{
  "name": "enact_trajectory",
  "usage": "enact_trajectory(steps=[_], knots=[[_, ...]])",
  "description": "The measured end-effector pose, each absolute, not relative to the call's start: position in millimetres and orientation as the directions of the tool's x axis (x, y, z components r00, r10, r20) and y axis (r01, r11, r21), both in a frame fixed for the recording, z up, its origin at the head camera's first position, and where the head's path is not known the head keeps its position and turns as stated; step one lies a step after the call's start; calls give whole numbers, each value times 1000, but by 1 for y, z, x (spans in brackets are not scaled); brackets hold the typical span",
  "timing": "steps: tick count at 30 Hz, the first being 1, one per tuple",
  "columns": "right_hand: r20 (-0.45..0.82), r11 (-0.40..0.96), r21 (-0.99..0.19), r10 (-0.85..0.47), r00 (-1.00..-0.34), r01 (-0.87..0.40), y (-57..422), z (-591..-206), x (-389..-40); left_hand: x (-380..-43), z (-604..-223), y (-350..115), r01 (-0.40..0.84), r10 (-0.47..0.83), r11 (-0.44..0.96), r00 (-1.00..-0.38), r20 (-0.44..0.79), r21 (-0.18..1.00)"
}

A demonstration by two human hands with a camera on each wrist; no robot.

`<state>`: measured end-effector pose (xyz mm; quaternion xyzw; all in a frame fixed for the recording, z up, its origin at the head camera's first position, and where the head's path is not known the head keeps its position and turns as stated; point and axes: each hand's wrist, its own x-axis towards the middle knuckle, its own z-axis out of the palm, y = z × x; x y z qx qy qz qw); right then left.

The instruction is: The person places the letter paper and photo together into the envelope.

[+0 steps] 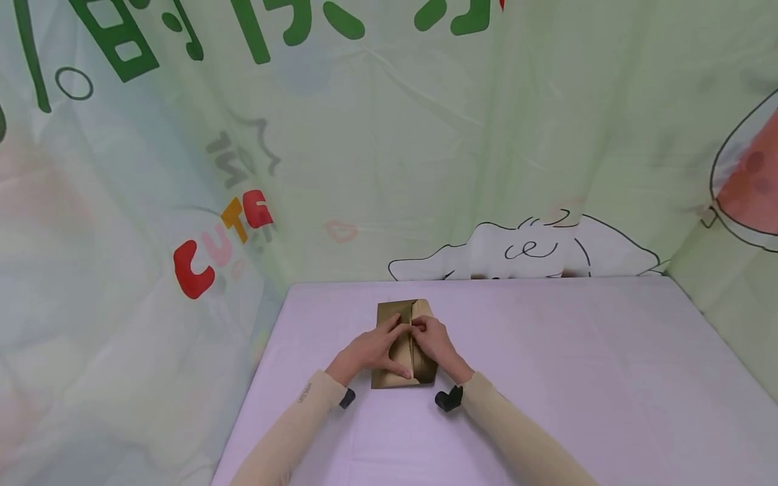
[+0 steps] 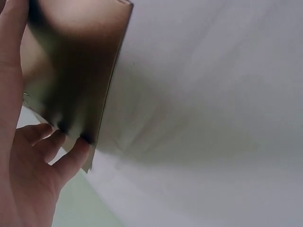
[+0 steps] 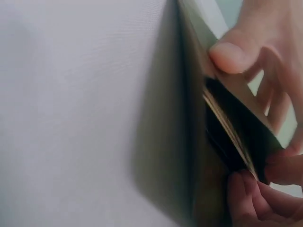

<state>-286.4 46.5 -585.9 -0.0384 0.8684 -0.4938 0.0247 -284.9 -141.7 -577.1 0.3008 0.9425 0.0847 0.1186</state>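
Note:
A brown paper envelope [image 1: 398, 352] lies near the far part of the table, its flap [image 1: 425, 370] folded out to the right. My left hand [image 1: 372, 349] rests across the envelope with fingers and thumb spread, the thumb near the close edge. In the left wrist view, its fingertips [image 2: 81, 145] touch the envelope's rim. My right hand [image 1: 439, 342] is at the mouth, against the left fingertips. The right wrist view shows its fingers pinching the edge of thin layered papers [image 3: 232, 130] in the dark opening.
A pale lilac cloth covers the table [image 1: 577, 378]. Printed curtains [image 1: 377, 148] hang behind the table and at both sides. Black straps [image 1: 450, 399] show at my wrists, below the cream sleeves [image 1: 516, 432].

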Motion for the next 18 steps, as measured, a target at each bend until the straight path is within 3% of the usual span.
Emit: enact_trajectory(steps=[8,13,18], knots=[[-62,372,-927,-28,-998,47,79,-588,-276,-281,-580,-138,577,594,803,-793,-132,148],[-79,350,-934,-15,-997,69,95,-590,-276,-276,-584,-140,585,590,808,-802,-98,76],[-83,344,-936,-10,-996,75,110,-587,-281,-277,-581,-140,566,571,821,-816,-87,76]])
